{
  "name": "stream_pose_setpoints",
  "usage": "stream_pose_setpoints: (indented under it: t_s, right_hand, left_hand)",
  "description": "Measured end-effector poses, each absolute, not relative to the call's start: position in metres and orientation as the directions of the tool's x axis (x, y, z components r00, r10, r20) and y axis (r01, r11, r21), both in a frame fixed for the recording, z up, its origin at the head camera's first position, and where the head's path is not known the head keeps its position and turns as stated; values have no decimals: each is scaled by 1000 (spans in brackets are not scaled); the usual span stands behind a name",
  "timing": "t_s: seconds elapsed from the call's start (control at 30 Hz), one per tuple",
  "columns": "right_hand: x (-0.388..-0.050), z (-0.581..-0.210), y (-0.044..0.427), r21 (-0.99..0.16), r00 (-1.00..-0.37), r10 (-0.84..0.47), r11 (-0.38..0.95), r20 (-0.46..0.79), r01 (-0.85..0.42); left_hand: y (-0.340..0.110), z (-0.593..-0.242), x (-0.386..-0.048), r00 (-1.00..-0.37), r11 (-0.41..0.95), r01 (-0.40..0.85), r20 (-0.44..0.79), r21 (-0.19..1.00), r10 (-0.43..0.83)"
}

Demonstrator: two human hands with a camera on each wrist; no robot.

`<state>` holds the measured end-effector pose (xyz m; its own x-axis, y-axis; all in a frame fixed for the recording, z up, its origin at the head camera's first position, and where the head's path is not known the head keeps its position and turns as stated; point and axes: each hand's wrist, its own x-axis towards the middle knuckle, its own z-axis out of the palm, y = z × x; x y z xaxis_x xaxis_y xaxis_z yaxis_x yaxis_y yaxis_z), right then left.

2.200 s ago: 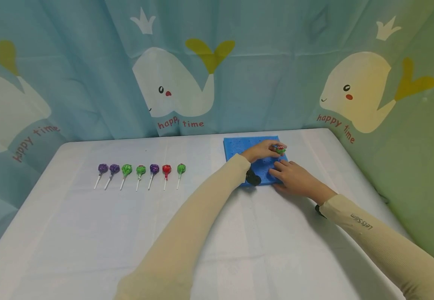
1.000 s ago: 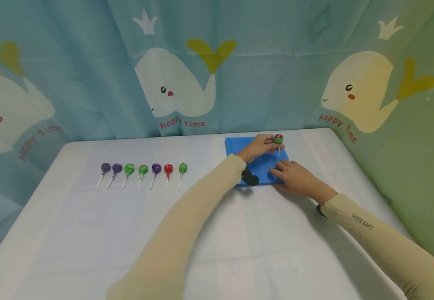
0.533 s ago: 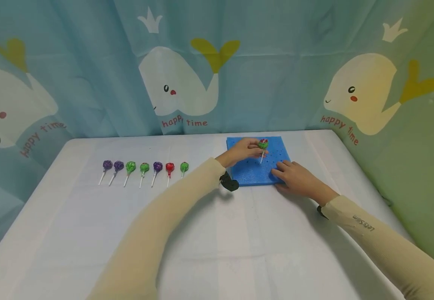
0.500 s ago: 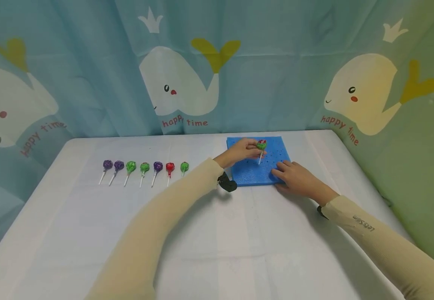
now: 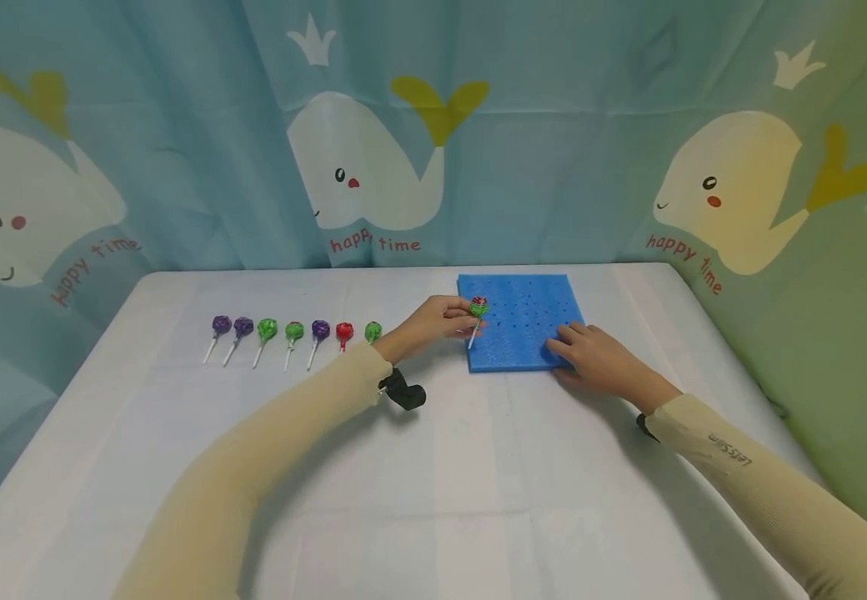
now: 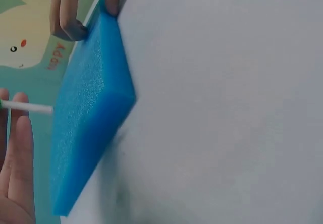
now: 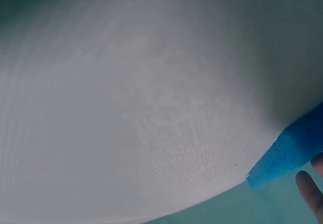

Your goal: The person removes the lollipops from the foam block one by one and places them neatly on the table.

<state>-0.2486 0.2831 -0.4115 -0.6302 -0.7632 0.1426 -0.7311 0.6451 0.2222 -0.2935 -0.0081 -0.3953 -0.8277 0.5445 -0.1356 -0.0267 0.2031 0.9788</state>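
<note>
A green-and-red wrapped lollipop (image 5: 479, 307) is held by my left hand (image 5: 433, 327), its white stick slanting down over the left edge of a blue foam board (image 5: 516, 354). In the left wrist view the stick (image 6: 33, 107) crosses the fingers, while its candy end lies out of frame. Dotted with small holes, the board lies flat on the table. My right hand (image 5: 598, 360) grips its near right corner; the left wrist view has this hand's fingers (image 6: 70, 24) on top and the thumb at the side. Only some fingertips (image 7: 307, 186) show in the right wrist view.
Left of the board, a row of purple, green and red lollipops (image 5: 268, 330) lies on the white tablecloth (image 5: 478, 483), sticks toward me. My left forearm partly covers the right end of that row. A whale-print curtain (image 5: 553, 183) hangs behind the table.
My left hand has carried the lollipop leftward and somewhat nearer, from the board's far right part to its left edge. My right hand has stayed on the board's corner.
</note>
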Motion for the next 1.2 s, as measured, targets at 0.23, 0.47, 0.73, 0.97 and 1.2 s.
stream_pose_setpoints:
  t_s: [0.23,0.47,0.73,0.97,1.2]
  right_hand:
    - [-247,-411,282,213,-647,-752,657,125,-723]
    - [-248,-412,281,212,-639,-757,652,135,-728]
    - [-249,-412,283,219,-656,-746,663,113,-716]
    - [-248,-412,283,223,-643,-755,653,129,-723]
    - [-248,-412,282,220,-639,-758,651,130,-727]
  left_hand:
    - [-27,-397,-279,-878,210,-90,-177,974,446]
    - [-44,-398,-269,-920,210,-131,-197,969,338]
    - [-63,-399,-262,-943,195,-176,-222,965,247]
    - [-80,-401,-256,-946,156,-212,-243,965,215]
    - [-107,-395,-249,-947,172,-215,-248,961,202]
